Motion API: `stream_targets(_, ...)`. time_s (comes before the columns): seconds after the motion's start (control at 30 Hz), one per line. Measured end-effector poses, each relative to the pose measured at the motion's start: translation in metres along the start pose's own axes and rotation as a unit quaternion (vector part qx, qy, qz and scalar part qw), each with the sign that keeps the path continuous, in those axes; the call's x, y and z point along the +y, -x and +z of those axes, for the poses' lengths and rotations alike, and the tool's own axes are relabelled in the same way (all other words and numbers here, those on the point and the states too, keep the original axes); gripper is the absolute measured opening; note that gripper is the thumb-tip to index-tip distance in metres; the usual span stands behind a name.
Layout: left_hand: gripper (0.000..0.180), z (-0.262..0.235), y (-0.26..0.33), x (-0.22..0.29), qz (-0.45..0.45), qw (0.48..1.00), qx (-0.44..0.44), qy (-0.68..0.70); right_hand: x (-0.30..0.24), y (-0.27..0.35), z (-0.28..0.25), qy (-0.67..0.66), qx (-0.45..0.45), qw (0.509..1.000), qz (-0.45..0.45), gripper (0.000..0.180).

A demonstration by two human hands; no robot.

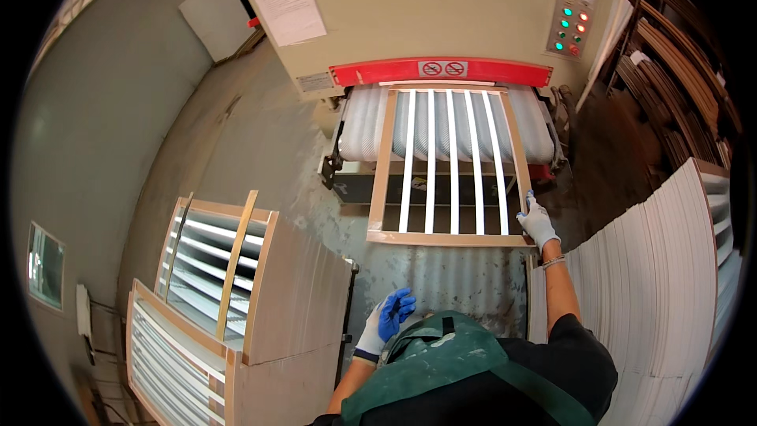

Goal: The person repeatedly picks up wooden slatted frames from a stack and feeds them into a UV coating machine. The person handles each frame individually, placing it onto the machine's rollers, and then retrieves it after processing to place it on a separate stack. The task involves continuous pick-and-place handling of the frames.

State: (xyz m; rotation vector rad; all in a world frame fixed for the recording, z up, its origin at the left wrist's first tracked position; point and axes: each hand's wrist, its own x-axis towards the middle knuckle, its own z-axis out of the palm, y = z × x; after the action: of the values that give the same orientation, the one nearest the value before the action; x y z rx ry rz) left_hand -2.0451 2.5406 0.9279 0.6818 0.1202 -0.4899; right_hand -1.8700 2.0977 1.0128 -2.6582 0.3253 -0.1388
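Right hand (538, 223) grips slatted frame (449, 166); left hand (386, 321) idle.

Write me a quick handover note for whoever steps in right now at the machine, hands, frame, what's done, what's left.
Right hand, gloved, grips the slatted wooden frame at its near right corner.
Left hand, blue-and-white glove, hangs free near the apron, holding nothing.
The frame's far end lies on the ribbed conveyor belt at the machine mouth, under the red guard; its near end overhangs.
Done: frame partly on the belt. Left: the rest of it. Stacked frames stand at left.
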Motion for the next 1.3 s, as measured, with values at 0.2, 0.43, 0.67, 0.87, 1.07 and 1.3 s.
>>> stream_targets(0.2, 0.052, -0.029, 0.059, -0.002, 0.035, 0.996, 0.086, 0.004, 0.021, -0.042, 0.016, -0.107, -0.018, 0.994, -0.022, 0.079)
stream_targets(0.43, 0.051, -0.044, 0.13, -0.004, 0.113, 0.984, 0.126, 0.046, -0.002, -0.084, 0.02, 0.004, -0.033, 0.998, 0.046, 0.078)
stream_targets(0.67, 0.052, -0.049, 0.208, -0.007, 0.212, 0.957, 0.193, 0.036, -0.25, -0.023, 0.064, -0.214, -0.059, 0.94, -0.259, 0.051)
stream_targets(0.87, 0.051, -0.027, 0.269, 0.008, 0.275, 0.923, 0.269, 0.019, -0.53, 0.221, 0.123, -0.388, -0.624, 0.616, -0.285, 0.059)
stream_targets(1.07, 0.05, 0.009, 0.35, 0.021, 0.425, 0.837, 0.346, 0.006, -0.652, 0.376, 0.144, -0.181, -0.542, 0.672, -0.47, 0.083)
stream_targets(1.3, 0.051, 0.027, 0.43, 0.008, 0.593, 0.67, 0.445, -0.037, -0.618, 0.341, 0.129, -0.285, -0.616, 0.628, -0.381, 0.026)
